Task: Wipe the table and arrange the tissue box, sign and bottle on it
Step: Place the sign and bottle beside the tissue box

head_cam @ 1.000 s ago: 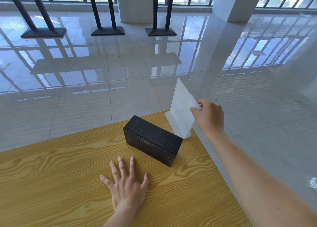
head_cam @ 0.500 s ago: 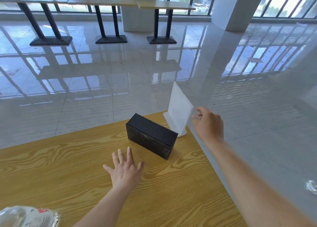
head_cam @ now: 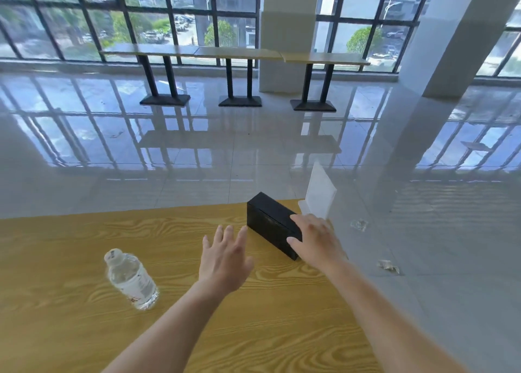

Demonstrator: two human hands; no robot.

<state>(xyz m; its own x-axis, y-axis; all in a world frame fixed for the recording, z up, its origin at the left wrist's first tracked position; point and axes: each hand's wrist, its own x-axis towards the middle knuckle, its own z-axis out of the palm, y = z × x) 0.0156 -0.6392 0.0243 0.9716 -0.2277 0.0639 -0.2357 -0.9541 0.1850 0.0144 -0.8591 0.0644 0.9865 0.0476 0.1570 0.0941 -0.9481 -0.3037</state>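
A black tissue box (head_cam: 267, 222) lies at an angle near the far right corner of the wooden table (head_cam: 70, 330). Behind it, at the corner, a clear plastic sign (head_cam: 320, 193) stands upright. My right hand (head_cam: 315, 240) lies over the box's right end, fingers on top and thumb against its near side. My left hand (head_cam: 225, 257) hovers with spread fingers just left of the box, holding nothing. A clear water bottle (head_cam: 131, 279) without a cap stands on the table to the left of my left hand.
The table's right edge runs close past the box and sign. Two crumpled scraps (head_cam: 359, 224) (head_cam: 389, 265) lie on the glossy tiled floor to the right. Long tables on black pedestal legs (head_cam: 239, 82) stand by the far windows, beside a white pillar (head_cam: 448, 37).
My right hand has let go of the sign and come down onto the tissue box's right end. My left hand has lifted off the table toward the box. The view has tilted up; the bottle shows fully.
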